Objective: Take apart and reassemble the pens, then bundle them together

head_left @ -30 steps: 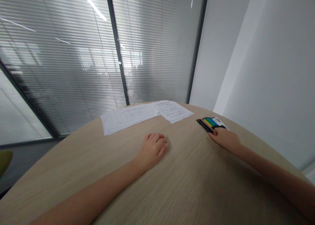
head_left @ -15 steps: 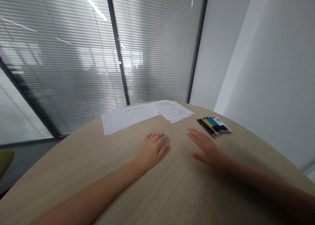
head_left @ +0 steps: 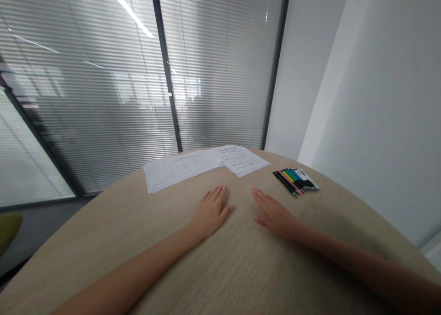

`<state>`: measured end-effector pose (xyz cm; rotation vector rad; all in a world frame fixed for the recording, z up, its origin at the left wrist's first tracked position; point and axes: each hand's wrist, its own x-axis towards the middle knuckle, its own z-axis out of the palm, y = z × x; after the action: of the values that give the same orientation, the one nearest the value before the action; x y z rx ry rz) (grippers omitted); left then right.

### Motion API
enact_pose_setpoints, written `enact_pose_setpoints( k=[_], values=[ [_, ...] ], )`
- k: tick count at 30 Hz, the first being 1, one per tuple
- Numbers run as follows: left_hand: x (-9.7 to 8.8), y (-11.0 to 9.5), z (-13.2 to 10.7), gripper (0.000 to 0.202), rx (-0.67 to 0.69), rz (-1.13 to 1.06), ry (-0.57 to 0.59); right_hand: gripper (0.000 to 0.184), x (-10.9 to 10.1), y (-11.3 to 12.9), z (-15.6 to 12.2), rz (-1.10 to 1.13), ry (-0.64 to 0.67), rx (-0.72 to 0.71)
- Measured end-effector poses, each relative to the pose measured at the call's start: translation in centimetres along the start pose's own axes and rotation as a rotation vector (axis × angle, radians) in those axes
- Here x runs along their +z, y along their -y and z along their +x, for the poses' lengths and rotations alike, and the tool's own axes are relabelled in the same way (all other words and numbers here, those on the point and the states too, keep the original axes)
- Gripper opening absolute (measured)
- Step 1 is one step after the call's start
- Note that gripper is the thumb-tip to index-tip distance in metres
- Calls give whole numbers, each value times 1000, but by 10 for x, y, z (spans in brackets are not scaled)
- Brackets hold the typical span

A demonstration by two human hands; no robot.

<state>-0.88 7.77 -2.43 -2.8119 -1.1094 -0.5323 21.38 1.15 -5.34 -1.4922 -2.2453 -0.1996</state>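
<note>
My left hand (head_left: 209, 212) lies palm down on the wooden table (head_left: 165, 278), its fingers stretched out and thumb apart, holding nothing. To the right, my right hand (head_left: 275, 216) is also open and bare, fingers extended toward the left hand with a gap between the two. Just beyond the right hand is a row of pens and pencils (head_left: 295, 181), with black, pink, yellow, green, blue and white bodies, lying side by side. Past the left hand lie white printed sheets (head_left: 182, 168), with another printed sheet (head_left: 243, 159) overlapping them on the right.
The table's curved far edge runs close to a glass partition with blinds (head_left: 220, 89). A white wall (head_left: 379, 99) rises on the right. Part of a yellow-green chair (head_left: 8, 230) shows at the left edge.
My right hand has moved left, closer to the left hand. The left hand's fingers have straightened out. The camera view has tilted slightly up.
</note>
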Motion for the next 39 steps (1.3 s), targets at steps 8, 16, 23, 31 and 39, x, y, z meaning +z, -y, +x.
enact_pose_setpoints(
  k=[8,16,23,31,39],
  values=[
    [-5,-1,-3,51,-41,24,-15,45,-18,-61,8,-45,-295,267],
    [-5,-22,7,51,63,-10,-34,47,-69,-162,-19,235,-369,700],
    [31,-112,54,75,-60,-277,92,53,-55,-202,-23,375,-371,825],
    [65,-158,120,93,-195,-330,41,49,-39,-227,-4,416,-324,756],
    [75,-161,145,97,-200,-302,-3,55,-32,-241,7,430,-300,735]
  ],
)
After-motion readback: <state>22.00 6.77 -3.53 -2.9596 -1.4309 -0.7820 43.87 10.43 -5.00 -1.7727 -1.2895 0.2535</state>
